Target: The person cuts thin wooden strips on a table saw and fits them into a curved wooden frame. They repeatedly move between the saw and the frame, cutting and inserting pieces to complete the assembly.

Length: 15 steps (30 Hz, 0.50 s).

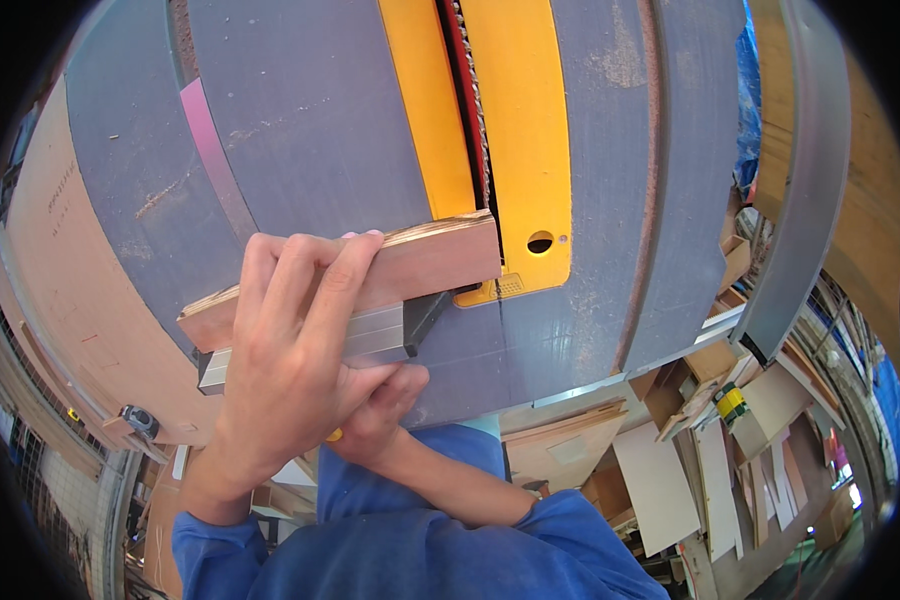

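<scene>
A plywood strip (435, 262) stands on edge across the table saw, its layered edge facing up. Behind it, on my side, runs the aluminium fence of a mitre gauge (375, 338) with a black end piece. My left hand (295, 325) wraps its fingers over the strip and clamps it against the fence. Lower down, my right hand (385, 405) is curled close under the left thumb; a small yellow part peeks out beside it, but its grip is mostly hidden. The saw blade (478, 110) rises through the slot of the yellow insert (530, 130), right at the strip's right end.
Grey saw table (310, 130) has long grooves on both sides. A plywood board (80, 270) lies along its left, with a tape measure (140, 420) near the lower end. A metal rail (800, 190) curves along the right. Wood offcuts (655, 485) are piled below right.
</scene>
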Each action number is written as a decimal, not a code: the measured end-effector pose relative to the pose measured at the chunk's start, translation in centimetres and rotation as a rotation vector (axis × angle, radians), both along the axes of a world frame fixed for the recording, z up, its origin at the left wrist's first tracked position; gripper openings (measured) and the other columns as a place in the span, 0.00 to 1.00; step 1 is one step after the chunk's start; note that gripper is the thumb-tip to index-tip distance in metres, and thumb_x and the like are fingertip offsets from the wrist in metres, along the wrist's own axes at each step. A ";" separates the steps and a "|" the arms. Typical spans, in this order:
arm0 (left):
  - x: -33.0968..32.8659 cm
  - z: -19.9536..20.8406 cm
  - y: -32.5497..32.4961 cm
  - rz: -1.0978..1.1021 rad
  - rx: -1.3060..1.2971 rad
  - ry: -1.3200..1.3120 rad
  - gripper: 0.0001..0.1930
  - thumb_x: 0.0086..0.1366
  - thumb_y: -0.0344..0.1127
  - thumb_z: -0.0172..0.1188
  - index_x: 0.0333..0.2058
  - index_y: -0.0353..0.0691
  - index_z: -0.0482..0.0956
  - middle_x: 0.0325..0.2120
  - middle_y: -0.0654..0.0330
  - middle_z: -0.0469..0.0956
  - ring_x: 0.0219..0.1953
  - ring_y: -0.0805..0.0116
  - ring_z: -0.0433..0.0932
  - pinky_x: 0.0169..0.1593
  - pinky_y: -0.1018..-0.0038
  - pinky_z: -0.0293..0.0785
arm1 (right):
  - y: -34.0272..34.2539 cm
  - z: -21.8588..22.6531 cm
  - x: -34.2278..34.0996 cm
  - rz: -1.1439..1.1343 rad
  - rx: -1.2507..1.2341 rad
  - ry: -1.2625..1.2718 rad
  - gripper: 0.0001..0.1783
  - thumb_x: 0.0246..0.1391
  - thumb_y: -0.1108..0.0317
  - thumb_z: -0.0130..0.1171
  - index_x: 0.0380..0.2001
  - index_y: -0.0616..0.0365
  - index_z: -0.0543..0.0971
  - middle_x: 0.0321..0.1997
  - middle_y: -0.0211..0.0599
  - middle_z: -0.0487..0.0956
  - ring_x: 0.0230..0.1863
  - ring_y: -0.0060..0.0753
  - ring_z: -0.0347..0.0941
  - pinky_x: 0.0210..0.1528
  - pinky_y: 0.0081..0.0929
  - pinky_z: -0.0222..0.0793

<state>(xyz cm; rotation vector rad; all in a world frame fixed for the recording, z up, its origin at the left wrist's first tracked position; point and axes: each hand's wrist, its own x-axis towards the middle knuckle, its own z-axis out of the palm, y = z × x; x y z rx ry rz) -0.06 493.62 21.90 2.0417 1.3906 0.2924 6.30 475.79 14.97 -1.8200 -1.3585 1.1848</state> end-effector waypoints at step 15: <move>-0.1 0.2 -0.1 0.035 0.003 -0.007 0.44 0.29 0.31 0.77 0.55 0.34 0.81 0.39 0.55 0.75 0.40 0.55 0.73 0.42 0.61 0.74 | 1.3 0.1 -0.4 -0.082 0.276 -0.238 0.15 0.52 0.55 0.71 0.42 0.46 0.86 0.48 0.34 0.69 0.48 0.43 0.60 0.44 0.40 0.50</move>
